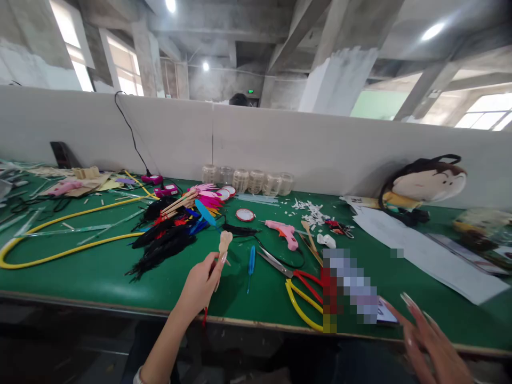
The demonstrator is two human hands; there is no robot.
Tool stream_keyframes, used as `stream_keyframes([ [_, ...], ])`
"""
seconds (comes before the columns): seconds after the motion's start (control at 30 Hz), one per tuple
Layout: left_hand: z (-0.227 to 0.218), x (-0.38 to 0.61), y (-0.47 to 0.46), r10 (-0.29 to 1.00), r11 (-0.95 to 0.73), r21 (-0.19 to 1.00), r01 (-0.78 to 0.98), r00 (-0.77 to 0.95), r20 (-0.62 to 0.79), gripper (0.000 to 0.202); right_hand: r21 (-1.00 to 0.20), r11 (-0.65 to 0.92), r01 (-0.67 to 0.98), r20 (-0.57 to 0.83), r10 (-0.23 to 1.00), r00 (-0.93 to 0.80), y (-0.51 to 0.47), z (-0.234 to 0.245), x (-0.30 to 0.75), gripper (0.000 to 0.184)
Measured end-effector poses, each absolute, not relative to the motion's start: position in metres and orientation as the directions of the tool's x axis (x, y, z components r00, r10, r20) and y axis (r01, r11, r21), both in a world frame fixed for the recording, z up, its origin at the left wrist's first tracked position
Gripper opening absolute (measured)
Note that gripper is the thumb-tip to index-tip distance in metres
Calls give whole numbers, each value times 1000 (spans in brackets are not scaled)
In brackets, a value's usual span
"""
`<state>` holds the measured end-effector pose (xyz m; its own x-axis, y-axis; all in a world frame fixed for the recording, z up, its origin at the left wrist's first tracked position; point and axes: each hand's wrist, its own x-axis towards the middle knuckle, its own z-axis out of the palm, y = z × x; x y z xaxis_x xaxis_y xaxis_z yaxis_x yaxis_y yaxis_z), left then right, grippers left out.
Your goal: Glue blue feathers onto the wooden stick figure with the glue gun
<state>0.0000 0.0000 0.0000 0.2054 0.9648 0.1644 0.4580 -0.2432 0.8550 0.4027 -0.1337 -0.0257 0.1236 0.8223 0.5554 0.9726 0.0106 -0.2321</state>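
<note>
My left hand point(202, 288) is closed around a pale wooden stick point(225, 241) whose rounded, lobed top points up and away from me. Something red hangs below that hand at the table's edge. On the green mat to its right lies a small blue feather point(251, 262), apart from the fingers. My right hand point(434, 341) is low at the right with its fingers apart, holding nothing. Its fingertips are near the corner of a phone point(387, 311), mostly covered by a blurred patch. Whether they touch it I cannot tell.
Scissors point(276, 263), a yellow loop point(300, 309) and a pink glue gun point(284, 233) lie mid-table. Black feathers point(160, 253) and sticks are heaped left, beside yellow tubing point(80, 248). Clear jars point(256, 182) line the partition. White paper point(424, 250) and a doll-faced bag point(424, 184) lie right.
</note>
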Motion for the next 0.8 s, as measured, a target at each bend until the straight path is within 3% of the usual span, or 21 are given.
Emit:
stream_keyframes([
  [0.33, 0, 1, 0, 967, -235, 845, 480, 200, 156, 30, 72, 148, 986, 389, 906, -165, -66, -13, 398, 51],
  [0.5, -1, 1, 1, 962, -261, 847, 464, 202, 186, 32, 83, 140, 987, 335, 928, -160, -43, -16, 394, 51],
  [0.8, -1, 0, 1, 958, -279, 824, 492, 201, 205, 41, -13, 67, 998, 380, 923, -57, -83, -15, 404, 51],
])
